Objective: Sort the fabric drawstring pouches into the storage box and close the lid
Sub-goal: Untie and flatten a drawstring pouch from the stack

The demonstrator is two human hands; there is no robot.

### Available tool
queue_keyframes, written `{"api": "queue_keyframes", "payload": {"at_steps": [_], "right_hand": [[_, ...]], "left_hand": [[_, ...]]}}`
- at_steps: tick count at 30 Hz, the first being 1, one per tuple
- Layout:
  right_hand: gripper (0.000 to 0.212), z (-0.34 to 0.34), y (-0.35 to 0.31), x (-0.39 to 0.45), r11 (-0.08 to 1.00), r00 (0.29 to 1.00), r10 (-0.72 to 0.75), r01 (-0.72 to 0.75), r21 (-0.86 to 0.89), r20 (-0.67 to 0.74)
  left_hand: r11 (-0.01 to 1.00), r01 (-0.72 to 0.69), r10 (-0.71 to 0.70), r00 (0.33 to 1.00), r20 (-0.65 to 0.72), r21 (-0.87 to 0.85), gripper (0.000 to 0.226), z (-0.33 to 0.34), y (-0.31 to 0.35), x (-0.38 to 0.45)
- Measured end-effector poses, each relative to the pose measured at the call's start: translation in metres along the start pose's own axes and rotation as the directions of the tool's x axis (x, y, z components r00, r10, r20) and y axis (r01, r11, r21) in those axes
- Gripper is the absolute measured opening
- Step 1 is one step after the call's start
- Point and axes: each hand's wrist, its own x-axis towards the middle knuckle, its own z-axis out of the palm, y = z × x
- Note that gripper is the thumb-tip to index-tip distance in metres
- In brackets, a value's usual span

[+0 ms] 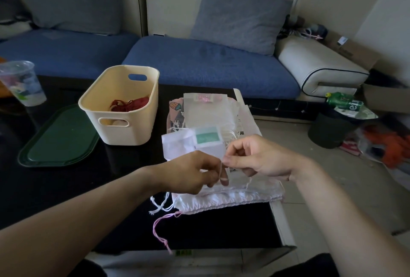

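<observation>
Pouches: pale fabric drawstring pouches [208, 117] lie heaped on the right part of the glossy black low table [66, 188], just right of the box
Topmost pouch: sheer white pouch with a teal label [193, 143] lies above the pile at the hands, its near edge behind the fingers
Left hand: left hand [188, 172] has curled fingers pinching a thin white cord
Right hand: right hand [255, 159] pinches the same cord, fingertips touching the left hand's
Loose cords: knotted white drawstring [159, 205] and pink looped drawstring [159, 228] trail from the gathered white pouch [228, 199] toward the near table edge
Box: cream plastic storage box with cut-out handles [124, 121] stands open and upright, holding a red fabric pouch [131, 103] at its bottom
Lid: dark green rounded plastic lid [60, 139] lies flat on the table, left of the box and touching its base
Around: clear plastic printed cup [22, 83] stands at the far left; blue cushioned sofa [199, 63] sits behind the table; black round bin [330, 130] with a green bottle [343, 99] on top stands on the floor to the right
</observation>
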Motion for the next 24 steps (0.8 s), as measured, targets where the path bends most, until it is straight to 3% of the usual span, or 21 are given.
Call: {"api": "queue_keyframes", "payload": {"at_steps": [4, 7, 11, 14, 18, 24], "right_hand": [[0.012, -0.001, 0.016, 0.010, 0.998, 0.993, 0.000, -0.007, -0.059, -0.120], [0.014, -0.006, 0.018, 0.012, 1.000, 0.985, 0.007, -0.007, -0.001, -0.170], [0.016, -0.006, 0.015, 0.011, 0.998, 0.992, -0.061, 0.065, 0.027, -0.108], [0.020, 0.003, 0.013, 0.012, 0.989, 0.979, -0.134, 0.122, -0.084, -0.155], [0.014, 0.008, 0.010, 0.014, 0.983, 0.960, -0.173, 0.154, -0.103, -0.222], [0.009, 0.014, 0.012, 0.020, 0.958, 0.945, -0.201, 0.134, -0.255, -0.257]], "left_hand": [[0.985, 0.081, -0.074, 0.996, 0.054, -0.152, 0.020, 0.002, 0.001, 0.004], [0.961, 0.095, -0.111, 0.993, -0.046, -0.261, 0.024, 0.001, -0.004, 0.008], [0.903, 0.087, -0.169, 0.972, -0.162, -0.421, 0.024, -0.002, -0.004, 0.011], [0.893, 0.086, -0.179, 0.969, -0.172, -0.442, 0.029, -0.001, -0.001, 0.010], [0.898, 0.092, -0.187, 0.965, -0.183, -0.431, 0.026, -0.002, -0.002, 0.010], [0.925, 0.088, -0.197, 0.943, -0.267, -0.370, 0.027, 0.001, -0.006, 0.014]]}}
